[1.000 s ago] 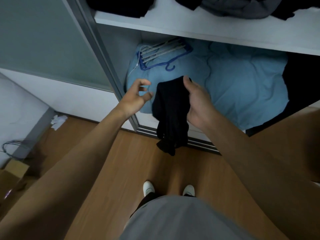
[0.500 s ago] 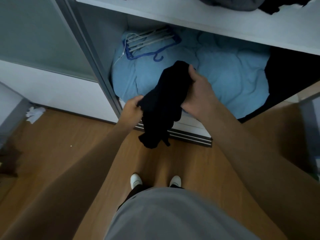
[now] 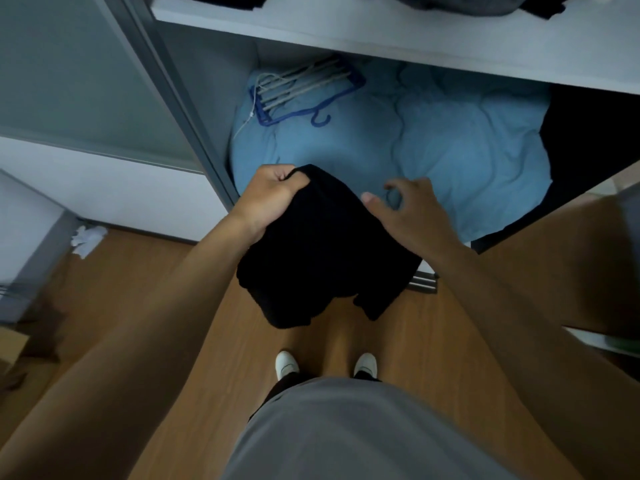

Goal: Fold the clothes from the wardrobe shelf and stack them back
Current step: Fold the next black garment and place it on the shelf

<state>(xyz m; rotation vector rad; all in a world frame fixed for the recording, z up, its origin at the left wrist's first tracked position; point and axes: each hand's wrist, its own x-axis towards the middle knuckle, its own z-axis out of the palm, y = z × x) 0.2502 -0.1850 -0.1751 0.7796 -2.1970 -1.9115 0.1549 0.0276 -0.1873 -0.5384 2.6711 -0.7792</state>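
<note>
head view: left hand (image 3: 273, 199) fisted on black garment (image 3: 322, 251), right hand (image 3: 412, 216) loosely open alongside, no legible writing

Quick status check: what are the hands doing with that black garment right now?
Left hand fisted on black garment, garment dangling over floor. Right hand open, fingers off it. Nothing blocking.

Left hand (image 3: 273, 197) has a closed grip on the top edge of a black garment (image 3: 322, 251), bunched in the fist. The garment hangs down over the wooden floor (image 3: 145, 299), right in front of the wardrobe. Right hand (image 3: 412, 213) sits against the garment's other side, fingers loosely curled with thumb and finger apart. Behind the garment there's a blue blanket (image 3: 450, 147) with a blue hanger (image 3: 308, 91) on it, under a white shelf (image 3: 381, 32).
</note>
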